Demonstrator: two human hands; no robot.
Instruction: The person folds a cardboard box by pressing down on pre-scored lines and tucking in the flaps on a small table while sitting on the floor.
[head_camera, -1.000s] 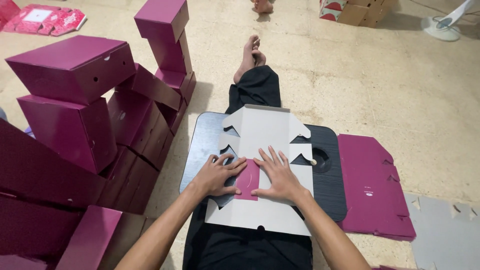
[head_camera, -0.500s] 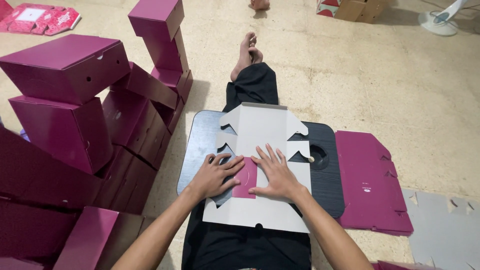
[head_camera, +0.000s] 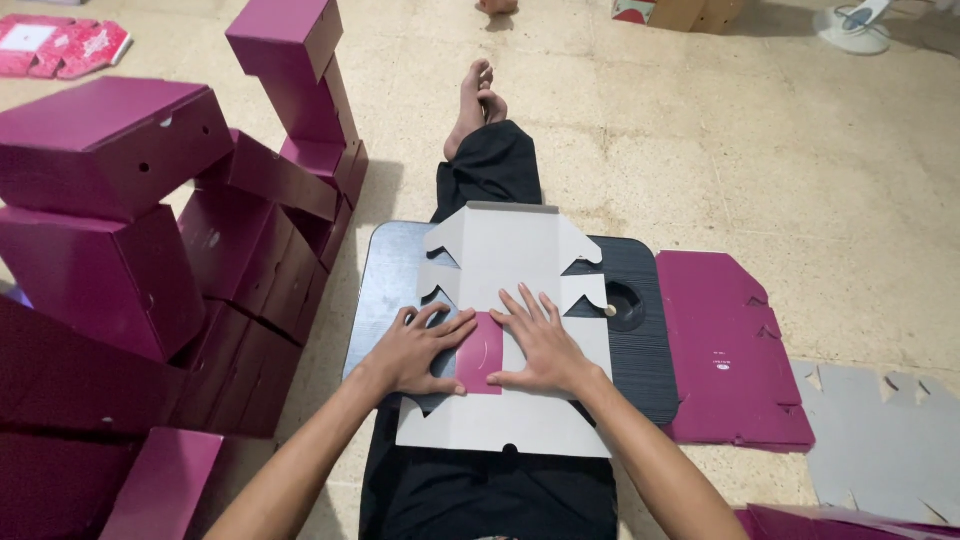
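A flat die-cut cardboard box blank (head_camera: 512, 262), grey side up, lies on a dark lap board (head_camera: 645, 345) across my legs. A magenta flap (head_camera: 482, 352) is folded onto the blank between my hands. My left hand (head_camera: 418, 348) rests palm down, fingers spread, on the blank's left side and touches the flap's left edge. My right hand (head_camera: 538, 345) presses flat on the blank just right of the flap. Neither hand grips anything.
Several assembled magenta boxes (head_camera: 110, 140) are stacked on the left. A flat magenta blank (head_camera: 728, 345) lies on the floor to the right, with a grey blank (head_camera: 885, 440) beyond it. My bare feet (head_camera: 478, 100) stretch ahead on the tiled floor. A fan base (head_camera: 850, 25) stands far right.
Both hands stay pressed on the blank in about the same spots. The camera view has shifted slightly.
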